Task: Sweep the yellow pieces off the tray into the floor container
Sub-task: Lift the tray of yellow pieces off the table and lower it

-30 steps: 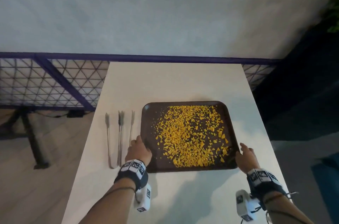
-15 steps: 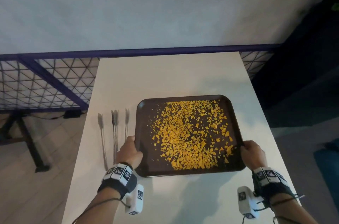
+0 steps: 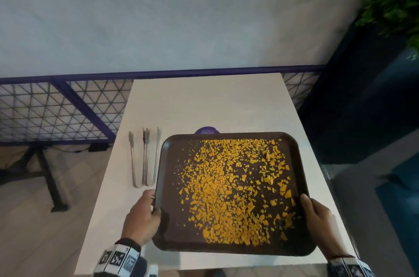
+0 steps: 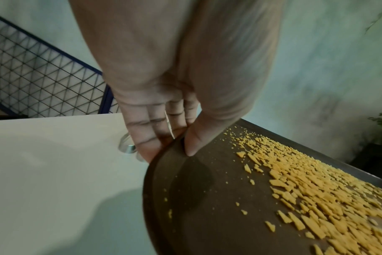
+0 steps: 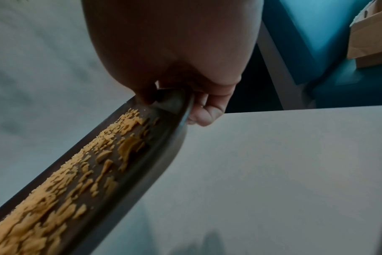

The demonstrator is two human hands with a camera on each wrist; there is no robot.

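Note:
A dark brown tray (image 3: 172, 186) covered with many small yellow pieces (image 3: 233, 188) hangs lifted above the white table (image 3: 204, 104). My left hand (image 3: 145, 213) grips the tray's left rim, thumb on top and fingers underneath, which the left wrist view shows with the left hand (image 4: 177, 138) on the tray (image 4: 196, 198). My right hand (image 3: 316, 215) grips the right rim the same way; in the right wrist view the right hand (image 5: 185, 103) holds the tray (image 5: 155, 155) and the yellow pieces (image 5: 55, 198) lie near it. No floor container is in view.
Two metal tongs (image 3: 145, 156) lie on the table left of the tray. A purple sticker (image 3: 207, 131) shows on the table past the tray's far edge. A blue mesh fence (image 3: 56, 113) runs behind. A cardboard box (image 5: 371, 38) sits on the right.
Both hands closed on the tray's side rims and lifted it off the table toward me. The purple sticker beneath it has come into sight.

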